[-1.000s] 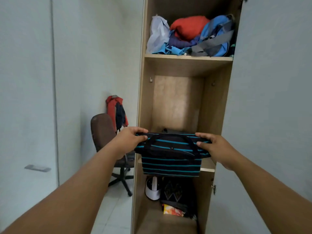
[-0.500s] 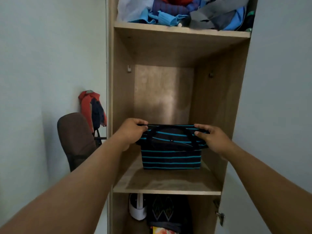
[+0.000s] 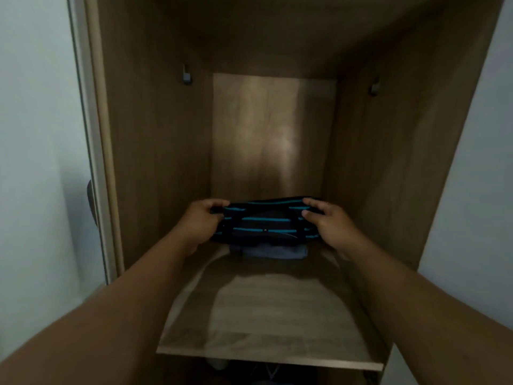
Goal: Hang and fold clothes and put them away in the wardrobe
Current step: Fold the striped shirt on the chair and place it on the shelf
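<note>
- Folded striped garment (image 3: 266, 220): black with teal stripes, held level deep inside the wardrobe (image 3: 144, 162), near the back panel (image 3: 272, 134).
- Left hand (image 3: 201, 220): grips the garment's left edge, fingers (image 3: 219, 202) curled over the top, thumb below.
- Right hand (image 3: 329, 220): grips the right edge, fingers curled over the top fold, thumb pressed to the front face.
- Grey-blue folded cloth (image 3: 273, 251): lies on the shelf (image 3: 266, 315) directly beneath the striped garment; whether the two touch cannot be told.
- Two metal fittings, one left (image 3: 186, 76) and one right (image 3: 374, 87), sit high on the side walls.
- Lighting is dim; fabric detail is blurred.
</note>
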